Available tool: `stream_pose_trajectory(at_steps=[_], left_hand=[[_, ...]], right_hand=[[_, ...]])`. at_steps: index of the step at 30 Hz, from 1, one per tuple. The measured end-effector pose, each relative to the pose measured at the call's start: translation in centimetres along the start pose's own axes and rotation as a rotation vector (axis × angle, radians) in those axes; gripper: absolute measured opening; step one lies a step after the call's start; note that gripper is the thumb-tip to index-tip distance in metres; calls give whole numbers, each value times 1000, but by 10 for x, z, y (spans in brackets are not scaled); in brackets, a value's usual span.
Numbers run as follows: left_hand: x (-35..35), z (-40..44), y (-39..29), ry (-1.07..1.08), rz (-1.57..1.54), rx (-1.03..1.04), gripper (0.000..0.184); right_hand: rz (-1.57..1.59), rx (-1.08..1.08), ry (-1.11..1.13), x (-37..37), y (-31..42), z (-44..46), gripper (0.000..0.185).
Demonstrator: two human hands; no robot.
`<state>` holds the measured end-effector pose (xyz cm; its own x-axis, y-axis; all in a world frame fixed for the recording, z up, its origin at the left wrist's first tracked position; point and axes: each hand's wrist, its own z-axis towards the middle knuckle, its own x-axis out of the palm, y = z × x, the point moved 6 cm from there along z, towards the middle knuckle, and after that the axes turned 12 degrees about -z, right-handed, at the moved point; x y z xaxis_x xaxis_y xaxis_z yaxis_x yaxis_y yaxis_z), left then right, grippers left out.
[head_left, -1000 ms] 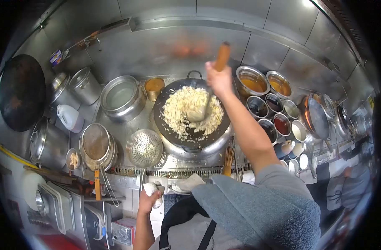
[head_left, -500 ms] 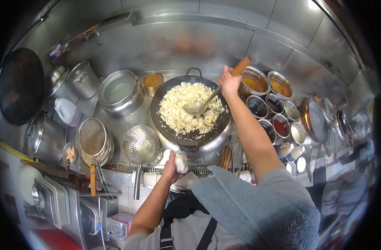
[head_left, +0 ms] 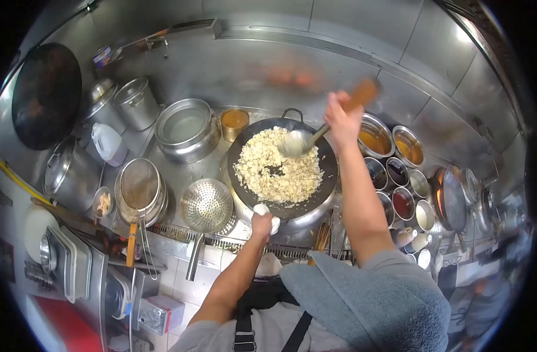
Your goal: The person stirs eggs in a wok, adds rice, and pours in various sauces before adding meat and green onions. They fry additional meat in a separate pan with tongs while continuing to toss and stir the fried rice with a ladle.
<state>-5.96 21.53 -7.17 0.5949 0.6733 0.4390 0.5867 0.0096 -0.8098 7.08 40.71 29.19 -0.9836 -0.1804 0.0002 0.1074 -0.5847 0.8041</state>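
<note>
A black wok (head_left: 332, 167) sits on a round metal burner, filled with pale, chopped, rice-like food (head_left: 286, 185). A small dark gap shows in the middle of the food. My right hand (head_left: 343, 120) is closed around the wooden handle of a ladle (head_left: 296, 144), whose blurred metal bowl is over the far part of the food. My left hand (head_left: 260, 225) grips a folded white cloth (head_left: 275, 225) against the wok's near rim. The wok's near handle is hidden behind that hand and cloth.
Left of the wok lie a perforated strainer (head_left: 206, 205), a mesh sieve (head_left: 140, 185) and a large steel pot (head_left: 185, 149). A tan-filled tin (head_left: 234, 122) stands behind. Sauce containers (head_left: 403, 204) crowd the right side. A person's sleeve (head_left: 480, 302) shows at far right.
My left hand has moved with the cloth to the wok's near rim. The ladle has lifted away from the near food, and the food has shifted, baring a dark gap.
</note>
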Motion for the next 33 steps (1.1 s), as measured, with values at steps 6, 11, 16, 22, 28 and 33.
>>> stream_pose_trajectory(at_steps=[6, 11, 16, 22, 28, 33], left_hand=[[-14, 0, 10, -34, 94, -3, 18], [0, -11, -10, -36, 28, 11, 20], [-16, 6, 10, 2, 130, -49, 29], [-15, 17, 6, 322, 66, -502, 20], [-12, -100, -53, 133, -143, -313, 18], [6, -107, -59, 99, -188, -393, 12]], right_hand=[[25, 288, 138, 41, -63, 7, 29], [115, -164, -23, 45, -71, -49, 34], [-308, 73, 313, 74, -4, -8, 39], [109, 180, 186, 52, -59, -94, 33], [340, 35, 152, -42, 166, -11, 26], [374, 142, 143, -46, 116, -29, 31]])
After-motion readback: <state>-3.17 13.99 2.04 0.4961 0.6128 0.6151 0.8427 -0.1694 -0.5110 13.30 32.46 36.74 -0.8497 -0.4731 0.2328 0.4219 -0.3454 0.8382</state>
